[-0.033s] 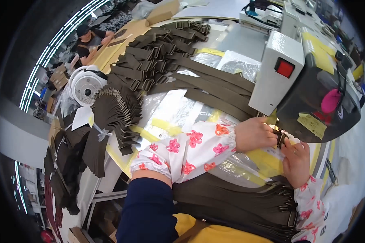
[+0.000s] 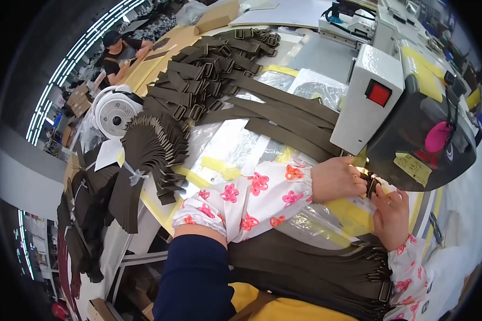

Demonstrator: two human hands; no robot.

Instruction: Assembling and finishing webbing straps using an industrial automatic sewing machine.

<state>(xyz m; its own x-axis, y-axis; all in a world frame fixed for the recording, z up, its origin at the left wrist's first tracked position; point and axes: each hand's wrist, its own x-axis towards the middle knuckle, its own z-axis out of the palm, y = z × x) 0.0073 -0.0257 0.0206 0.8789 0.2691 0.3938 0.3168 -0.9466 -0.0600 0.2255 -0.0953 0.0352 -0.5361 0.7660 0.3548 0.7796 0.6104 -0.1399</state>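
Under the lit front of the sewing machine [image 2: 412,139], both my hands grip a dark brown strap end with a metal buckle [image 2: 371,187]. My left hand [image 2: 334,179] has its fingers closed at the strap's left side, close to the needle area. From the right, my right hand [image 2: 392,211] pinches the buckle end between thumb and fingers. My fingers and the machine head partly hide the strap. Across my lap lies a thick bundle of similar brown straps [image 2: 305,262], with buckles at its right end.
Behind my left arm, buckled straps [image 2: 203,75] are heaped on the table, and loose strap lengths [image 2: 289,117] run toward the machine. A tied strap bundle [image 2: 126,198] hangs over the left edge beside a white fan [image 2: 117,115]. A co-worker [image 2: 120,53] sits at the far left.
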